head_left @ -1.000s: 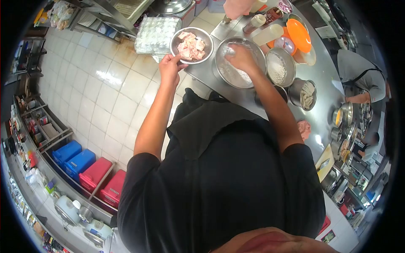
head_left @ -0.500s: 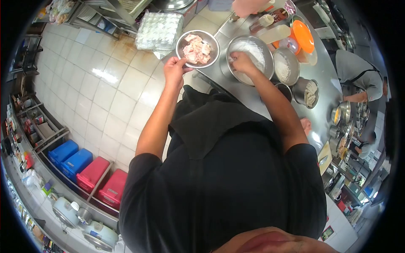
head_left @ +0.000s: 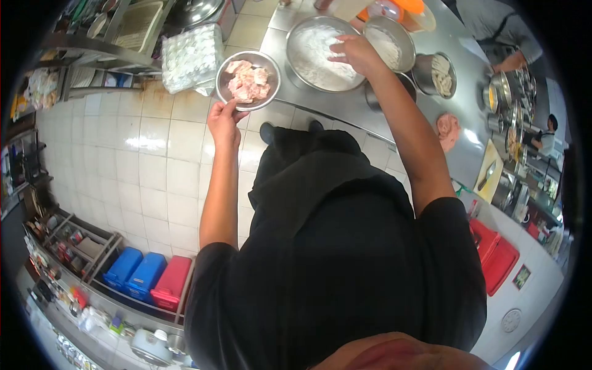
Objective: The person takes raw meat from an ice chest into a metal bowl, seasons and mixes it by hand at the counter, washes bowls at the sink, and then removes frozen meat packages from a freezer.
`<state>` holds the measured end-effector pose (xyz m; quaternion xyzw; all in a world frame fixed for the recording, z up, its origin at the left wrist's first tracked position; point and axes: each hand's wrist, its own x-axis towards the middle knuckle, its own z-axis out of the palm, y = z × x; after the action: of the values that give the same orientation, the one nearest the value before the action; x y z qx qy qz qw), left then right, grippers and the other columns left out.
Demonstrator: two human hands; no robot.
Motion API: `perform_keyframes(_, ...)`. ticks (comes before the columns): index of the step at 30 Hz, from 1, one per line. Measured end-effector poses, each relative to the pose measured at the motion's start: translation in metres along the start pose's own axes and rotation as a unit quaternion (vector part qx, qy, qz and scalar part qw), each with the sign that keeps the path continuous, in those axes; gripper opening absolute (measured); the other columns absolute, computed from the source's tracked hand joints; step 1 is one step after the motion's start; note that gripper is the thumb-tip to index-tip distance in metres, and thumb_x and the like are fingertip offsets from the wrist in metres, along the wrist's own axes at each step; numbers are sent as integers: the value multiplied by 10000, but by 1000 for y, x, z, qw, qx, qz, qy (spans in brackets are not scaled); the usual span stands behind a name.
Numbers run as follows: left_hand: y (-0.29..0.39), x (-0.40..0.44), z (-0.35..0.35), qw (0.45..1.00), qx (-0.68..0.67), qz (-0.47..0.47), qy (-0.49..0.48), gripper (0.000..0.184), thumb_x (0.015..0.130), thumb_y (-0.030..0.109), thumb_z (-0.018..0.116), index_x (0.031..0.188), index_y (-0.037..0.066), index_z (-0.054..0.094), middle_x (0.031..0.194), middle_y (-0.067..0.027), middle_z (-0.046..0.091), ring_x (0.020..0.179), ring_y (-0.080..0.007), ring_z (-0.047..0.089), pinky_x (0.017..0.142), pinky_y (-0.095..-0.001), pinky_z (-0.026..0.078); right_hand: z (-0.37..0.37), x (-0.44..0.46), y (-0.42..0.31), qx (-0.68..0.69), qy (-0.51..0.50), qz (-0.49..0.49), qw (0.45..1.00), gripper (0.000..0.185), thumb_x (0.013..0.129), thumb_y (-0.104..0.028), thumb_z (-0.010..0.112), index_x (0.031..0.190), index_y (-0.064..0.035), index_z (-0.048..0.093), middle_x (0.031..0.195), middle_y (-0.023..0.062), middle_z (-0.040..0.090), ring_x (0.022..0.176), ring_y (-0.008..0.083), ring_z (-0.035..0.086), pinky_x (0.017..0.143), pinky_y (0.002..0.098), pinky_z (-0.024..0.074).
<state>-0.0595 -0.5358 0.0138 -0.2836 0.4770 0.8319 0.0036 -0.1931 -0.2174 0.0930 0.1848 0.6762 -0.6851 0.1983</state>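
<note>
The right hand [head_left: 353, 54] has shifted to the right side of the powder bowl [head_left: 287, 55], fingers loosely spread, unclosed.
Left of that bowl, the left hand [head_left: 224, 123] grips the rim of a smaller steel bowl [head_left: 275, 75] of raw meat [head_left: 248, 82]. Right of the powder bowl, pink meat [head_left: 448, 131] lies on the shiny steel counter [head_left: 425, 111]; farther right, a co-worker's arm [head_left: 512, 63]. Well left, across pale floor tiles [head_left: 148, 179], stand blue bins [head_left: 123, 267].

A narrow gap separates meat bowl [head_left: 222, 84] and flour bowl [head_left: 290, 60]; a smaller bowl [head_left: 407, 53] blocks rightward.
</note>
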Motion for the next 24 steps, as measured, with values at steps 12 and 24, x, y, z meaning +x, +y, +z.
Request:
perform_keyframes(12,-33,-99,16,997,75,33,3,192,836,41,611,732,92,458,694,-24,528,577,-110,534,549,-283,565,-36,-16,-6,277,-78,-53,956,498,737,145,606,1179,129,376,1145,176,426,970,344,581,791,455,594)
perform_keyframes(24,-177,-237,161,972,145,-85,-166,110,840,36,587,788,78,500,745,-39,554,644,-137,568,583,-299,558,-246,-231,89,140,9,-90,986,370,762,53,601,1124,104,539,1001,197,623,876,273,648,698,383,583)
